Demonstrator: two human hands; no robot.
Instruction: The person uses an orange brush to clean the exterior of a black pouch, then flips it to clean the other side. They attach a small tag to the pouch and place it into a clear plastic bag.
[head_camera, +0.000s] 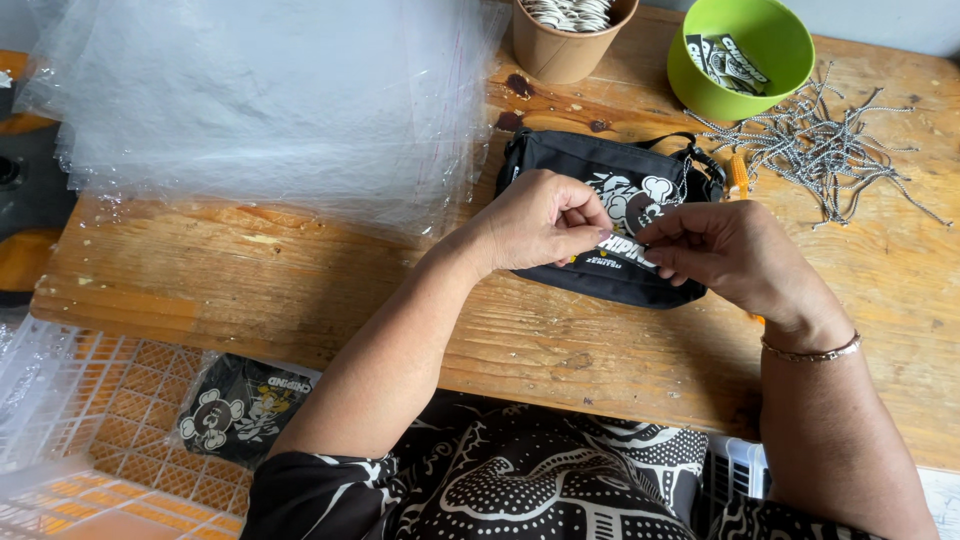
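The black pouch (610, 220) lies flat on the counter (300, 290), under both your hands. Your left hand (540, 220) and right hand (735, 250) have their fingers pinched shut on something small over its printed front; what it is I cannot tell. Lose that pinch and it may drop among the loose cords (820, 140).

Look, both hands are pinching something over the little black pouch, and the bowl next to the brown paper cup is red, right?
Not quite. The head view shows the bowl beside the brown paper cup is bright green, not red. The rest holds: the left hand and right hand pinch something small over the black pouch on the wooden table.
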